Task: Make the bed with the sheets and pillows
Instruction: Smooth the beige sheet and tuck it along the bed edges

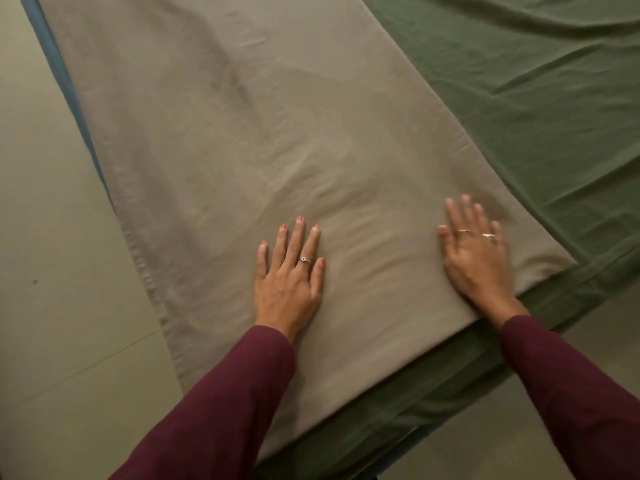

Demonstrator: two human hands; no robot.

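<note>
Item: beige top sheet (242, 133), folded in a long band along the bed's near-left side, over the green fitted sheet (519, 98) that covers the rest. Our left hand (289, 271) lies flat on the beige cloth, fingers straight and spread. Our right hand (476, 251), blurred, also presses flat near the folded corner. Step, as we judge it: smoothing the top sheet. Next we likely need to grip an edge and unfold it across the green. No pillows in view.
</note>
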